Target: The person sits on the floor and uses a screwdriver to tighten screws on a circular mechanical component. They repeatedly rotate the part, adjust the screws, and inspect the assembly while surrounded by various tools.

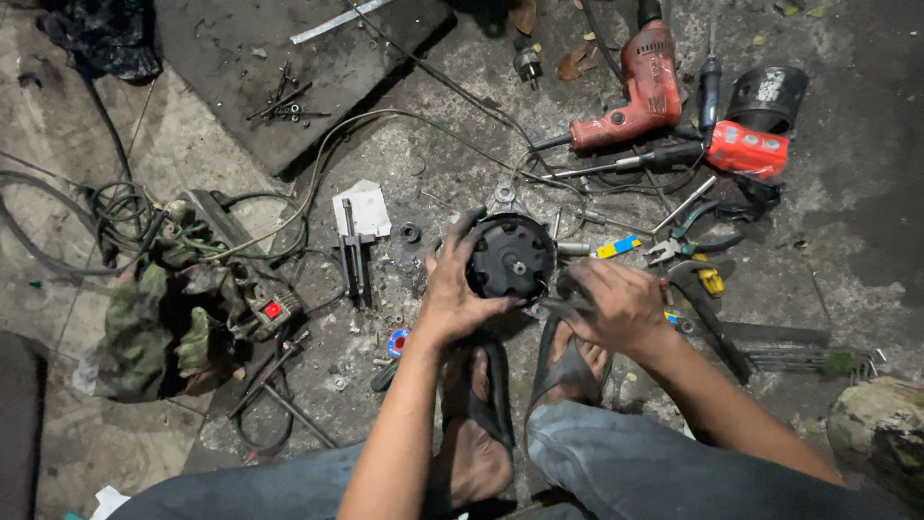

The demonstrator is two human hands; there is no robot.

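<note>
**Hands on the round part: slip risks and grip**

While I watch from the head view, the left hand lies spread over the near-left side of the round black metal part with a ribbed rim and a small hub at its centre, which sits on the gritty concrete floor just ahead of the two sandalled feet. Its fingers are well apart and curled round the rim, the thumb pointing toward the hub; I read this as a steadying hold, not a lift.

The right hand is half closed just beside the part's right edge. It seems to pinch something dark and slender at its fingertips, but I cannot tell what that is, nor whether the fingers meet.

Risks, as I judge them:
- Both hands look greasy, so the part may turn or slide under the left palm if force comes from the right.
- The toes lie directly under the work, exposed to a slip.
- Loose bolts and washers scattered over the floor could be nudged out of reach.
- The yellow-handled pliers and red electric drill crowd the right hand's side.
</note>
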